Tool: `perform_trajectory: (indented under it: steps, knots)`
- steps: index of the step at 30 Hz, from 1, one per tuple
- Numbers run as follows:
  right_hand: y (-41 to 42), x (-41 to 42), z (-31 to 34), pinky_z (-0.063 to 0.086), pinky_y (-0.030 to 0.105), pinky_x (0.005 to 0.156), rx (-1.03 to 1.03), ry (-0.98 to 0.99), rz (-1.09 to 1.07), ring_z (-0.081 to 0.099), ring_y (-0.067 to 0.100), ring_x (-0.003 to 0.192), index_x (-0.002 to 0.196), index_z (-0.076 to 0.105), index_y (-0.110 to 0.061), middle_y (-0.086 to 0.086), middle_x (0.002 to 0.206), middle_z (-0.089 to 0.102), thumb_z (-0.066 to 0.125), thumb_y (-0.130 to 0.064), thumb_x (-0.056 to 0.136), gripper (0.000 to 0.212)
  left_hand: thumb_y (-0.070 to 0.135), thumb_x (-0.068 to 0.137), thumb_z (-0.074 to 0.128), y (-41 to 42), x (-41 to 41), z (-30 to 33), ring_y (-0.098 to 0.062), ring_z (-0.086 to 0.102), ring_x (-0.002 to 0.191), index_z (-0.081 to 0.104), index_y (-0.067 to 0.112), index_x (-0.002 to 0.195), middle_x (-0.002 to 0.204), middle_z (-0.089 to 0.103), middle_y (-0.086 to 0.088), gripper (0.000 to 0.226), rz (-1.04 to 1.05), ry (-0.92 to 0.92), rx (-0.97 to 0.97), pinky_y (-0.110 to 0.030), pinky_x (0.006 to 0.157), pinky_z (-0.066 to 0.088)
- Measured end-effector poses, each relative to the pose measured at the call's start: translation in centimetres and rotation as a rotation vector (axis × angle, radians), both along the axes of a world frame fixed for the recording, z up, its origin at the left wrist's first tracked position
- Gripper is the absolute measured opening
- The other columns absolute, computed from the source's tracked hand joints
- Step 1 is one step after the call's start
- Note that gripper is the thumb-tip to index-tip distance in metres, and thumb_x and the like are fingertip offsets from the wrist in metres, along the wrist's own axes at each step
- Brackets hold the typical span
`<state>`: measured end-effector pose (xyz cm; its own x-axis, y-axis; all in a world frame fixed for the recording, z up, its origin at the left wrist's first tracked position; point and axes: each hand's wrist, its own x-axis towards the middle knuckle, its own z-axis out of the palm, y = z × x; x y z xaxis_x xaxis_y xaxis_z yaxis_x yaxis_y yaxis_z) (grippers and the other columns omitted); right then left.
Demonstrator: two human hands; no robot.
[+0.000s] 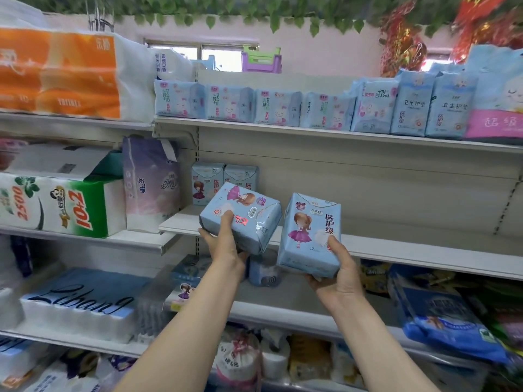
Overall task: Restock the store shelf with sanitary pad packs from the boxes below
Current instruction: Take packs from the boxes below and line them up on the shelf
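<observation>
My left hand [223,244] grips a light-blue sanitary pad pack [249,210] with a cartoon girl on it, tilted on its side over the front edge of the middle shelf [410,250]. My right hand [336,267] holds a second, upright pack [308,230] of the same kind from below, in front of that shelf's edge. Two matching packs [223,179] stand upright at the back left of the shelf. The rest of that shelf to the right is bare.
The upper shelf [311,131] carries a row of blue pad packs [277,107]. Tissue and toilet-paper bundles [65,205] fill the left bay. A purple tissue pack [151,182] stands beside the middle shelf. Lower shelves hold mixed goods [441,315].
</observation>
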<state>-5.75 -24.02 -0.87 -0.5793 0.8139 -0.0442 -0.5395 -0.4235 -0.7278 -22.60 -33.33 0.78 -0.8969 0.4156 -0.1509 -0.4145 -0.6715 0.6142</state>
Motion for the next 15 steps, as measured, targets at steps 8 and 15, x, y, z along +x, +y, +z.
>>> perform_trajectory:
  steps: [8,15]
  knots:
    - [-1.5,-1.4,-0.9,0.049,0.040,0.082,0.033,-0.049,0.024,0.065,0.030,0.096,0.123,0.066,-0.024,0.011,0.104,0.075,0.073,-0.035,0.072,0.053,0.027,0.079,0.082,1.1,-0.2,0.6,-0.023,0.068,0.100,0.028,0.048,0.148,0.122,0.065,-0.001,0.090,0.071,0.036,0.048,-0.057,0.089,0.056]
    - [-1.6,-1.4,-1.4,0.052,0.038,0.076,0.001,-0.043,-0.014,0.067,0.028,0.095,0.130,0.062,-0.021,0.013,0.115,0.073,0.070,-0.033,0.079,0.053,0.019,0.073,0.088,0.6,-0.1,0.1,-0.020,0.068,0.094,0.039,0.010,0.140,0.122,0.064,-0.012,0.084,0.140,0.009,-0.048,-0.033,0.065,0.058]
